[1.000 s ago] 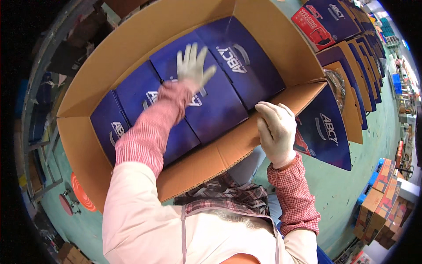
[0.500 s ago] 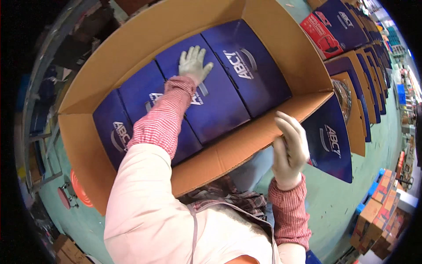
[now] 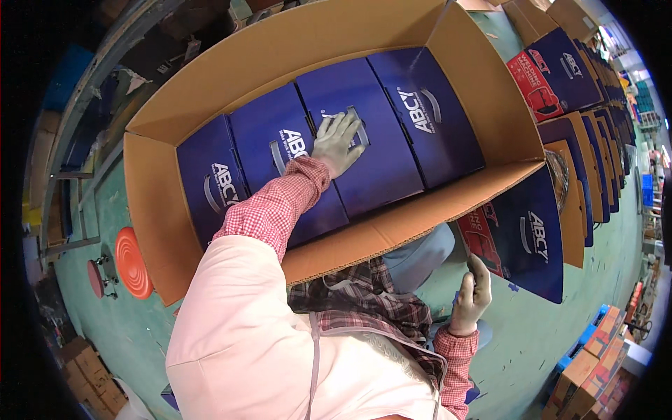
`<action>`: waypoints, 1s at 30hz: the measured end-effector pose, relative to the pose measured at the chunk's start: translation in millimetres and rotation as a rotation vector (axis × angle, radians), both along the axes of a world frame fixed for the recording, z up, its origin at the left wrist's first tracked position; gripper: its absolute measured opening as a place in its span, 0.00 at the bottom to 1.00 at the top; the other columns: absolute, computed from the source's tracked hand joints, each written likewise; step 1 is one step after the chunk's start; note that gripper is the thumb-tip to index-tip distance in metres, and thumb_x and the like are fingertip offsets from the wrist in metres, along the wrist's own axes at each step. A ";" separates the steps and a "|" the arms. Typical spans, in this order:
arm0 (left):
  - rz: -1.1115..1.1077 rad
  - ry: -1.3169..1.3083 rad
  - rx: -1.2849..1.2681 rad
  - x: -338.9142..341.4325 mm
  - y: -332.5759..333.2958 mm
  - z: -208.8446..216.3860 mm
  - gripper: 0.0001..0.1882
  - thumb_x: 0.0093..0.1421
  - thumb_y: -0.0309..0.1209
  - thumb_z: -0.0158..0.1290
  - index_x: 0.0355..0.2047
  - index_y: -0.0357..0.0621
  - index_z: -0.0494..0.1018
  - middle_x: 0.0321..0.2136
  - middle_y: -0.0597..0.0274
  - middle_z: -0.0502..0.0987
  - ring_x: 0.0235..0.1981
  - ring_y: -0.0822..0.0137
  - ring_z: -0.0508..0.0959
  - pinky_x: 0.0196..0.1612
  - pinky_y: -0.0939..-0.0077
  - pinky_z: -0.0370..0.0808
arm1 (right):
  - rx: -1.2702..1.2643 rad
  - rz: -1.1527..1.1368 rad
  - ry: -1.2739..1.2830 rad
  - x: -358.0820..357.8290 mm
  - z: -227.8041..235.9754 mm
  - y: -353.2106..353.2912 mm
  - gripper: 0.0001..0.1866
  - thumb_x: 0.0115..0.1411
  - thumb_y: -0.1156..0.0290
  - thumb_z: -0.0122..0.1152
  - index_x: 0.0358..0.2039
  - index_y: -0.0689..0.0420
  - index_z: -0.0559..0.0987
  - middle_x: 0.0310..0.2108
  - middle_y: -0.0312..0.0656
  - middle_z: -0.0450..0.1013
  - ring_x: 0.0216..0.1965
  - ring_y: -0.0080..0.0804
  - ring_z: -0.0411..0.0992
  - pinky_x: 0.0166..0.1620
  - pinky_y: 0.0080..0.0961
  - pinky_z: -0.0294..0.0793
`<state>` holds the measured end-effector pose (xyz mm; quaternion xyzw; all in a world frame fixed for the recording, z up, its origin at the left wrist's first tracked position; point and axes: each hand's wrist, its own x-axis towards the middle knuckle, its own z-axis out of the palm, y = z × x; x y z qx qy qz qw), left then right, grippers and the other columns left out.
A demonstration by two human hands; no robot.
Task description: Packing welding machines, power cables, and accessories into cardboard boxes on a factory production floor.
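Observation:
A large open cardboard carton (image 3: 164,224) stands before me, with several dark blue boxes in a row inside it. Wearing a pale glove, my left hand (image 3: 338,145) lies flat with spread fingers on one of the middle boxes (image 3: 378,171), beside its handle slot. Another blue box (image 3: 441,119) fills the carton's right end, and one more (image 3: 210,182) the left end. Off the carton's near right corner, my gloved right hand (image 3: 472,297) is raised with fingers loosely bent and apart. Nothing shows in it.
Blue boxes with open brown flaps (image 3: 570,164) line up at the right, the nearest blue panel (image 3: 528,234) close to the carton. An orange round stool (image 3: 133,262) stands at left on the green floor. Stacked brown cartons (image 3: 588,364) sit at lower right, near metal shelving (image 3: 73,210) at far left.
My left hand has slid nearer to me over the middle box, from its far part to beside the handle slot. My right hand has dropped lower, away from the carton's rim. The view has shifted.

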<state>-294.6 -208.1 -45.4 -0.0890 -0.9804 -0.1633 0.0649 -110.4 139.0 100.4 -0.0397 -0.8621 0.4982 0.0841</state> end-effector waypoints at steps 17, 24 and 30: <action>-0.143 -0.292 0.392 -49.7 -7.6 36.6 0.30 0.60 0.46 0.49 0.56 0.36 0.66 0.56 0.45 0.68 0.59 0.51 0.66 0.63 0.65 0.59 | 0.086 -0.040 0.079 36.9 24.5 8.9 0.12 0.58 0.76 0.53 0.43 0.64 0.76 0.34 0.47 0.75 0.36 0.36 0.75 0.41 0.26 0.73; -0.540 -0.131 0.709 -30.1 140.5 233.1 0.18 0.65 0.32 0.47 0.51 0.31 0.70 0.43 0.58 0.76 0.45 0.73 0.73 0.51 0.80 0.68 | -0.044 -0.161 0.043 87.4 13.8 35.5 0.12 0.58 0.72 0.54 0.42 0.62 0.77 0.37 0.50 0.75 0.39 0.43 0.74 0.44 0.31 0.73; -0.821 -0.180 0.754 10.4 292.5 282.7 0.16 0.65 0.31 0.47 0.48 0.32 0.72 0.41 0.61 0.77 0.44 0.74 0.73 0.51 0.80 0.67 | -0.360 -0.465 0.083 130.1 -15.8 94.1 0.12 0.61 0.72 0.53 0.43 0.61 0.77 0.35 0.42 0.76 0.33 0.28 0.74 0.38 0.23 0.72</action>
